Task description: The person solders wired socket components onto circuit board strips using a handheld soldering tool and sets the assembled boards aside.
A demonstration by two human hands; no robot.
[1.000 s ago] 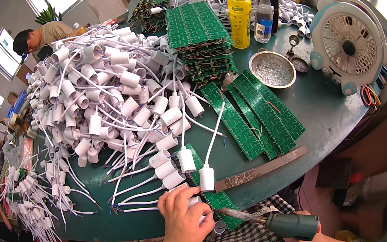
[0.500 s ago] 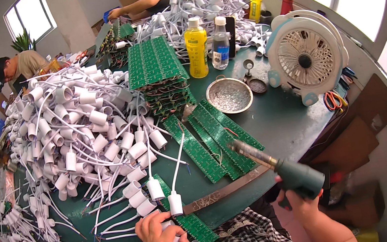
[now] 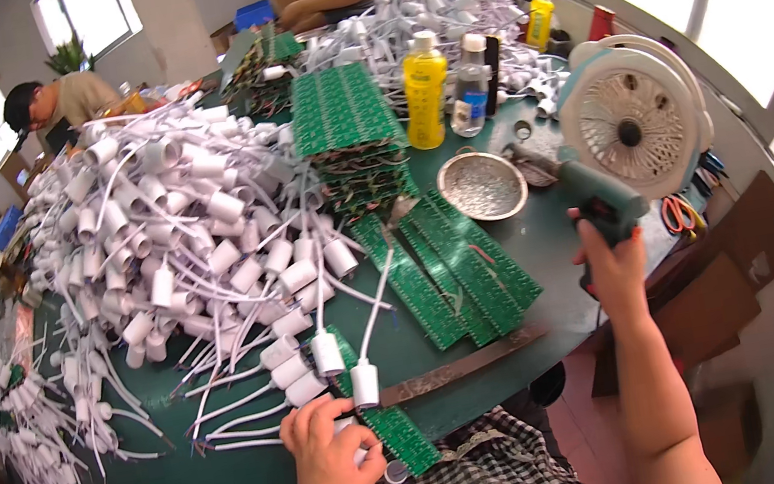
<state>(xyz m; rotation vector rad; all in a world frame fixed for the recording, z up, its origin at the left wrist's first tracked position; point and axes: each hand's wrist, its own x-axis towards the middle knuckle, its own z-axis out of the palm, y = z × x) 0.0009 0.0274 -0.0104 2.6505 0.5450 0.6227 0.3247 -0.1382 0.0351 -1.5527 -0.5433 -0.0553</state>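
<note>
My left hand is closed on a white lamp socket at the table's front edge, its fingers hiding most of it. Beside it lies a narrow green circuit board strip. Two more white sockets with cables, one of them a lamp socket, stand on or beside that strip. My right hand grips a dark green pistol-shaped soldering iron. The iron's front end points left, by the small metal stand beside the round metal bowl; its tip is hard to make out.
A big heap of white cabled sockets covers the left. Green boards are stacked mid-table; loose strips lie nearer. Bottles, a fan and orange-handled scissors are to the right. Two people work at the far side.
My right hand has carried the soldering iron from the near table edge up and away, toward the bowl and fan. My left hand keeps its hold. The view has shifted slightly.
</note>
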